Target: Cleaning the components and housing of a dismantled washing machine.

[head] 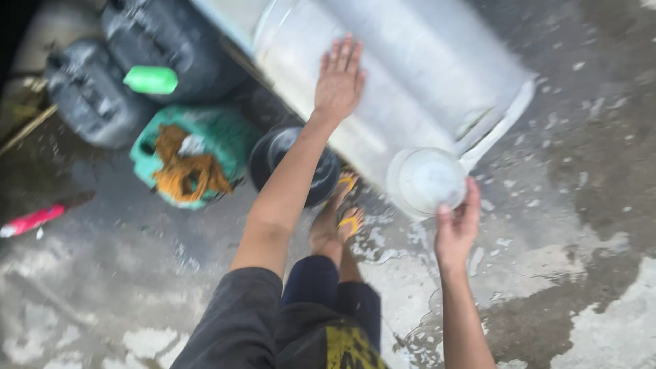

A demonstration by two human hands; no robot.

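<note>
The left hand lies flat with fingers spread and straight, palm down on the side of a large pale drum that lies tilted across the top of the view. The right hand is closed on the rim of a small round translucent bowl, thumb on the near edge, holding it up just below the lower end of the drum; whether the bowl touches the drum cannot be told. Under the left forearm sits a dark round bucket, partly covered by the arm, and beside it a foot in a yellow sandal stands on the wet concrete floor, which shows puddles and pale patches. Further left is a green jerrycan with a tangle of brownish rag or rope on top, then two dark jerrycans, one with a bright green cap. A pink-red stick-like thing lies at the left edge, too blurred to identify. The whole picture is motion-blurred; the drum's upper end and the far cans are cut off by the frame.
</note>
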